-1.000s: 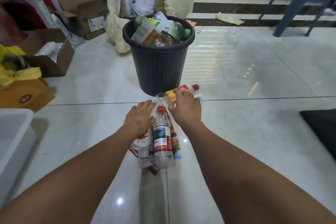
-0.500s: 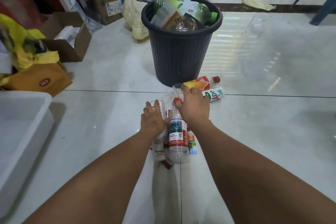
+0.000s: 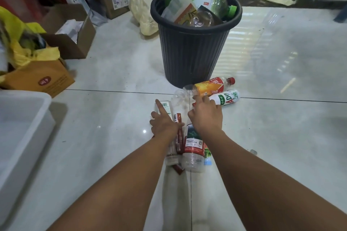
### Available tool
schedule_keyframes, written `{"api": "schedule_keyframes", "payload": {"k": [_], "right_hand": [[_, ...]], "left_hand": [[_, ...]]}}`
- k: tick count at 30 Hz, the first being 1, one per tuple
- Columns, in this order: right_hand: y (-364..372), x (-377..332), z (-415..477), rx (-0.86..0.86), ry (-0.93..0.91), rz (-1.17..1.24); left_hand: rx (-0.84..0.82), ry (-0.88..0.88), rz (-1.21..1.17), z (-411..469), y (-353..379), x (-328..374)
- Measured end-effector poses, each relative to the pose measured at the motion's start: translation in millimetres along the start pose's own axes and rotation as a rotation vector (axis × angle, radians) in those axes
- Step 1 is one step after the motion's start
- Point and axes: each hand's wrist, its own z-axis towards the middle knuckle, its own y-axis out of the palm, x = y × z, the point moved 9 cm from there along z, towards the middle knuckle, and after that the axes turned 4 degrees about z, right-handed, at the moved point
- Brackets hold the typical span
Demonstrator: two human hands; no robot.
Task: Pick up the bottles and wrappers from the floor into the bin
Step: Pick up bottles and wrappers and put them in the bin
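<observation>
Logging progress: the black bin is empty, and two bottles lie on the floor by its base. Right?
No: the head view shows the black bin full of rubbish. An orange bottle and a white bottle do lie on the floor by its base.

The right hand hid the neck of the red-labelled bottle; the white tub ran off the left edge.

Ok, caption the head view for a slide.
Left hand and right hand reach among bottles and wrappers on the floor by a heaped bin.
</observation>
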Motion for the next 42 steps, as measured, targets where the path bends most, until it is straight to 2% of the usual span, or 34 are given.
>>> {"api": "schedule_keyframes", "payload": {"k": [6,16,24,33,42], "right_hand": [[0.8,0.9,0.9,0.014,-0.007,-0.009],[2.9,3.9,-6.4,-0.029,0.049,-0.031],[10.8,13.8,-20.1,-0.133,0.199,0.036],[23.8,16.0,-37.9,-0.218,0.255,0.03],[48.1,13.1,-44.8,-0.279,0.313,0.014]], "left_hand": [[0.056,-0.084,-0.147,-0.7,-1.2,-0.9],[0.172,0.112,-0.1,1.0,-36.4,16.9],[0.198,0.436,0.13,-6.0,-65.9,42.7],[0.154,0.674,0.474,-12.7,-78.5,46.4],[0.202,0.763,0.559,-12.2,-77.6,38.9]]}}
